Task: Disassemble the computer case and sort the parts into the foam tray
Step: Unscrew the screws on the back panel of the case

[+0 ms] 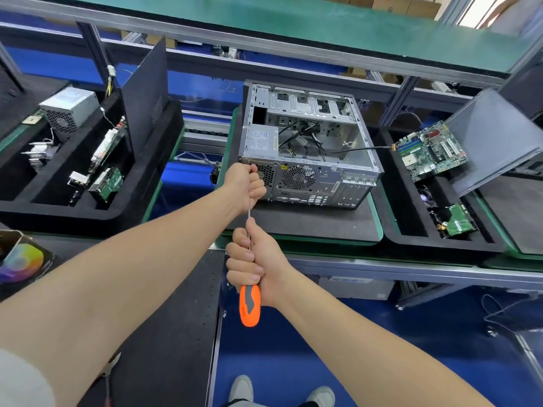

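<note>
Hands [260, 259] on screwdriver [249, 306] at computer case [311, 171]

Brightness: bright, even indoor light across the bench.
Source: overhead; a blown-out white patch [482, 8] sits at the top right corner.
Shadows: soft and faint, with a thin one under the computer case [308, 148].
Glare: a pale sheen on the tilted grey side panel [496, 136].
Focus: the case is crisp; the shoes [241, 389] and the sleeve [17, 380] at the bottom edge are soft.
Distortion: wide-angle; the green shelf [264, 22] bows, and the left forearm [117, 289] looks stretched.
Dark areas: the black foam tray [73, 214] swallows detail.
</note>
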`<state>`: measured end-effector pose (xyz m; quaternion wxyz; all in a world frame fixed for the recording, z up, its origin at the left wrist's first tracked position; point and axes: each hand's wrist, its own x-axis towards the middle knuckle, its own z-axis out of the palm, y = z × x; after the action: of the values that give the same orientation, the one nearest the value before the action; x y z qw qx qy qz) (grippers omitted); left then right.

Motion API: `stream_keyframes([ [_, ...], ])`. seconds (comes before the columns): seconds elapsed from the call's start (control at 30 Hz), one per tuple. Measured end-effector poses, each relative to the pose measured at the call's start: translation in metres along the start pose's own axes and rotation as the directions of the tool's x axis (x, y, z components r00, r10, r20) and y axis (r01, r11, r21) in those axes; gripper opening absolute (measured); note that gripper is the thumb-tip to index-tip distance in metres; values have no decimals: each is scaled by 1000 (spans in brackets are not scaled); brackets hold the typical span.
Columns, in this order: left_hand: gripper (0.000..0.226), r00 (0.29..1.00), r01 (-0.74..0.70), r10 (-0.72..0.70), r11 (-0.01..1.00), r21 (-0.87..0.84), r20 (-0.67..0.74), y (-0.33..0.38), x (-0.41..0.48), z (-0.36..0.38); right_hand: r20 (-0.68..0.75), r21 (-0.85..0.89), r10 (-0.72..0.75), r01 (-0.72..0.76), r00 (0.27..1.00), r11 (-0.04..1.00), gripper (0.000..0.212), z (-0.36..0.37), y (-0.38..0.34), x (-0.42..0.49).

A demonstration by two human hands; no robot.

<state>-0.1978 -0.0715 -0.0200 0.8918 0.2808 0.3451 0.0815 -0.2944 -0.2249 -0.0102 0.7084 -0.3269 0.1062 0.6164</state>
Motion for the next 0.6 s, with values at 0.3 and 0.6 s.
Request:
stream_keyframes([
  [0.3, 40, 1000, -12, 11, 999, -51, -18, 0, 1, 4, -414, -690, -289, -90, 863, 718, 43, 14, -20, 2],
  [0.6, 20, 934, -197, 279, 923, 332, -221, 6, 1, 6, -283, -398, -99, -22, 954, 917, 55, 5, -15, 2],
])
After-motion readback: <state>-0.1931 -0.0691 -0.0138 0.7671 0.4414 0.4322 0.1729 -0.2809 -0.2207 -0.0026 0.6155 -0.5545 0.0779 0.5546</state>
